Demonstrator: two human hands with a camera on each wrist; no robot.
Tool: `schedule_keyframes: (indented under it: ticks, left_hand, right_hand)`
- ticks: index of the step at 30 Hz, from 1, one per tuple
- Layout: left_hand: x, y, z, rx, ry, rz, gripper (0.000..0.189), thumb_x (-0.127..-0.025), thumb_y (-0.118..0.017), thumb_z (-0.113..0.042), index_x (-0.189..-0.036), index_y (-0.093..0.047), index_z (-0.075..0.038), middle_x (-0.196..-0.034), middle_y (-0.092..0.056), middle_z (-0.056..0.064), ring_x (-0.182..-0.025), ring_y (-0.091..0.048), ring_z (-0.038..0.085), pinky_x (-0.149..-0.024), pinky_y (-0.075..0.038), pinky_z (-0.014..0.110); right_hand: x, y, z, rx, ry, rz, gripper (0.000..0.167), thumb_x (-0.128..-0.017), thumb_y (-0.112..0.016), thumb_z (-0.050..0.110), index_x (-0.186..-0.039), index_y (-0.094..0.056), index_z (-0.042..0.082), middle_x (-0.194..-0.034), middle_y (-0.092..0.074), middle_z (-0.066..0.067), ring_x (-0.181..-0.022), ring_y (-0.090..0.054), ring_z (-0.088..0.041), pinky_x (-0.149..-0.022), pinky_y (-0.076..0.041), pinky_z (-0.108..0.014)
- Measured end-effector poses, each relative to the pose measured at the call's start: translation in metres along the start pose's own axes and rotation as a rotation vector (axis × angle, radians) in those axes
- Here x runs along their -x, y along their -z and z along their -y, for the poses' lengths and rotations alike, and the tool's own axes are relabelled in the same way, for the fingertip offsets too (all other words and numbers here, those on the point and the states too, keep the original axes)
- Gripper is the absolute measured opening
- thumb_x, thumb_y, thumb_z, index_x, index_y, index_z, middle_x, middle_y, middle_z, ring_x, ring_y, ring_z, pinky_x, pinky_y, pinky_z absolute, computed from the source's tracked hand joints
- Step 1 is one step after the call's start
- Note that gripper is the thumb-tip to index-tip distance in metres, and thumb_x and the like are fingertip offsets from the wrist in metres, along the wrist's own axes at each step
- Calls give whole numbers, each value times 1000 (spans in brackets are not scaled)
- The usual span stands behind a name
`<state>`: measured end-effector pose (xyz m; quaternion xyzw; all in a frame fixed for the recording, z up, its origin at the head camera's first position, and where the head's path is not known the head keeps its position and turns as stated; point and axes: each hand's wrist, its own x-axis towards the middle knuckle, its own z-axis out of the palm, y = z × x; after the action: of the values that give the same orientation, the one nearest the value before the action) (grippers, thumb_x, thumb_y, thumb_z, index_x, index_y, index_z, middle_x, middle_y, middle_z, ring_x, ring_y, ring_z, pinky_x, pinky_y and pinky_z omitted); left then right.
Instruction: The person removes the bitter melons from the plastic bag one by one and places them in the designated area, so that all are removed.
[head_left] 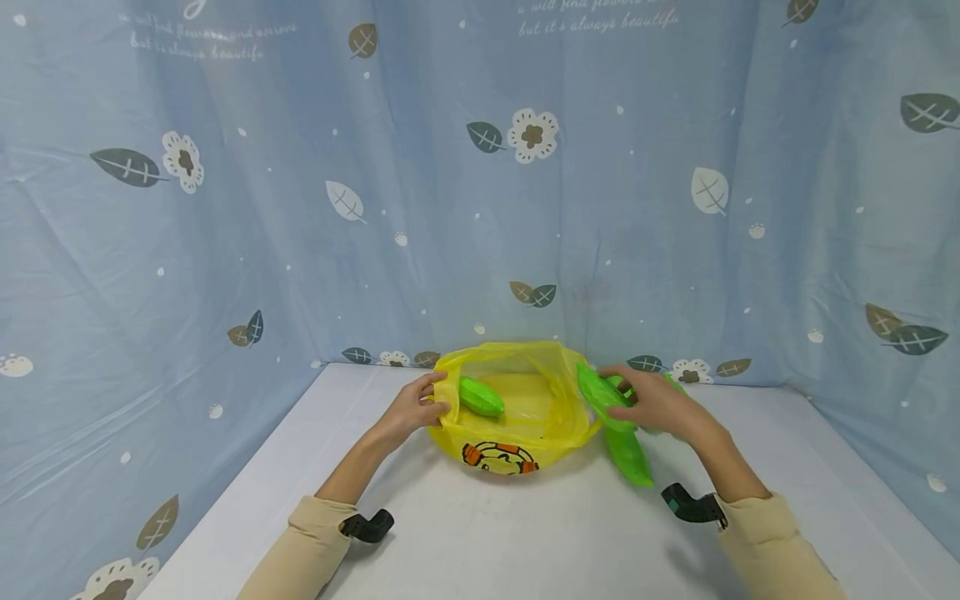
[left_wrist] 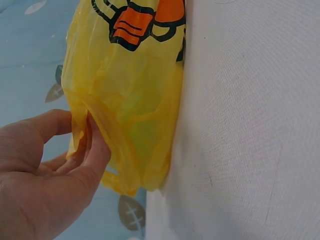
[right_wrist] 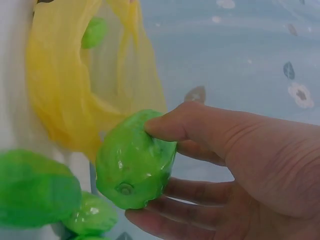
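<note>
A yellow plastic bag [head_left: 564, 446] with a cartoon print lies on the table, its mouth held wide. My left hand [head_left: 411, 408] pinches the left side of the bag's rim between thumb and fingers, as the left wrist view also shows. Inside the bag rests one glossy green bitter melon [head_left: 482, 397]. Just outside the right edge of the opening, my right hand [head_left: 666, 407] holds another bumpy bitter melon [right_wrist: 132, 160], thumb on one side and fingers on the other. Below that hand, a further bitter melon [head_left: 630, 460] lies on the table beside the bag.
More bitter melons [right_wrist: 37, 189] sit in a group right of the bag, partly hidden behind my right hand. The white table [head_left: 480, 533] meets a blue patterned curtain [head_left: 450, 250] at the back and both sides. A black wrist mount [head_left: 369, 527] juts from each sleeve.
</note>
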<state>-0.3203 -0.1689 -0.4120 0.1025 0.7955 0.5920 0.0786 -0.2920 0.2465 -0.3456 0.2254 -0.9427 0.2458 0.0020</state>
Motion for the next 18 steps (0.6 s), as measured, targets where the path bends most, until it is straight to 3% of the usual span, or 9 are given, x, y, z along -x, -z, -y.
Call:
schedule_keyframes:
  ticks: [10,18]
  left_hand:
    - [1,0,-2,1,-6,3,68,-93,-64,-12,-153,-31,-11,-147,-45,21,-114,-62,25,-86,-59,36]
    - [1,-1,-1,2,1,-15,66,-92,-65,-11,-151,-35,-14,-146,-48,18,-111,-63,23,-86,-59,36]
  right_hand:
    - [17,5,-17,7,-11,-7,62,-87,-73,23,-140,-48,3,-116,-66,-25,-100,-65,-34,-72,-58,-39]
    - [29,9,-30,27,-42,0,62,-86,-74,23,-139,-48,3,-109,-66,-23,-90,-67,-29,-69,-57,-39]
